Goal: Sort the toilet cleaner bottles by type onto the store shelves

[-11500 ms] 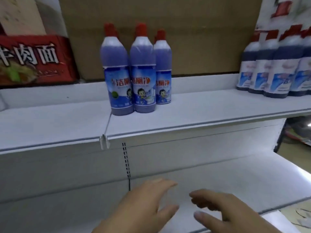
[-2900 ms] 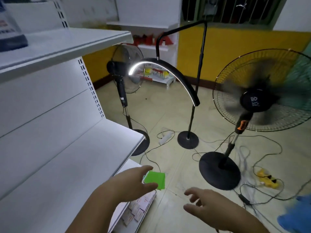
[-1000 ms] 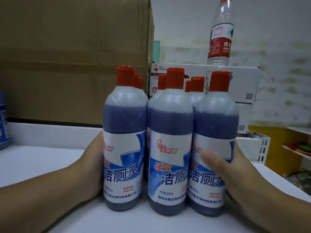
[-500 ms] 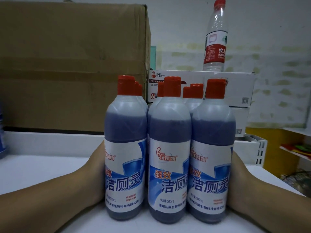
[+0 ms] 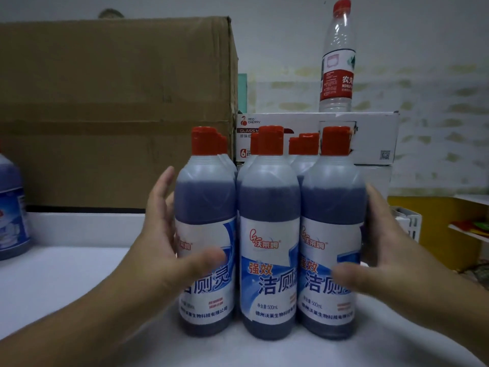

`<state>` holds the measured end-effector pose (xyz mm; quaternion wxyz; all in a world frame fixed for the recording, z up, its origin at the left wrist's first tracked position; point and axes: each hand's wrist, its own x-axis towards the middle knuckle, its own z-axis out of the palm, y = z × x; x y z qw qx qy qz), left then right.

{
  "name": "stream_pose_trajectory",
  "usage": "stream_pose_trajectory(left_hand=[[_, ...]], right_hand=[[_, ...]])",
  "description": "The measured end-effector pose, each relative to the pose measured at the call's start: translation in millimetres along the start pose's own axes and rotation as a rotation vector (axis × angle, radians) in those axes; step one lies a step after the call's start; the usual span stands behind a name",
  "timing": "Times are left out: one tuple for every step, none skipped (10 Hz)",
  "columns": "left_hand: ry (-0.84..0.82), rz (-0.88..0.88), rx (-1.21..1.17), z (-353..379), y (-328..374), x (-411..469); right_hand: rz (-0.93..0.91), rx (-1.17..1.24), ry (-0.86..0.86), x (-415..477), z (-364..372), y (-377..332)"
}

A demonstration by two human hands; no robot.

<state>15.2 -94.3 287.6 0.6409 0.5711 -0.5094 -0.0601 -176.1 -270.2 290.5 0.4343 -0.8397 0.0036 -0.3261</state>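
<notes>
Both hands have come up and forward since a moment ago, and the thumbs that were out of sight now lie across the front labels. The left hand [image 5: 169, 234] clasps the leftmost of the toilet cleaner bottles [image 5: 270, 234], fingers up its side, thumb over the label. The right hand [image 5: 383, 250] wraps the rightmost one likewise, its fingers hidden behind it. The bottles stand upright, packed touching, red caps up, near the front edge of the white shelf [image 5: 66, 274]. Along the back edge sit a cardboard box [image 5: 113, 109] and a white carton [image 5: 370, 139] with a water bottle [image 5: 337, 62] on top. Another blue bottle [image 5: 10, 207] shows far left.
</notes>
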Motion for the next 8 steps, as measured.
stream_pose_trajectory(left_hand=[[0.022, 0.022, 0.113, 14.6, 0.1, -10.9], [0.076, 0.028, 0.134, 17.1, -6.6, -7.7], [0.106, 0.052, 0.15, 19.6, -9.3, -10.5], [0.112, 0.065, 0.155, 18.5, -12.7, -10.3], [0.098, 0.073, 0.189, 16.7, -13.0, -7.5], [0.095, 0.097, 0.222, 9.9, -5.4, -4.6], [0.076, 0.167, 0.304, 6.3, -3.1, -5.1], [0.052, 0.188, 0.357, 7.2, 4.3, -9.8]], right_hand=[[0.11, -0.061, 0.094, -0.4, 14.0, 0.1], [0.132, -0.059, 0.156, 3.1, 19.5, 14.5], [0.098, -0.084, 0.201, 1.4, 21.8, 22.0], [0.082, -0.08, 0.211, 2.3, 21.1, 23.3], [0.068, -0.13, 0.169, 3.3, 15.3, 15.4], [-0.008, -0.163, 0.284, 5.4, 3.3, 7.7], [-0.132, -0.183, 0.509, 7.3, -8.8, 0.0], [-0.306, -0.215, 0.615, 0.2, -17.2, -19.5]])
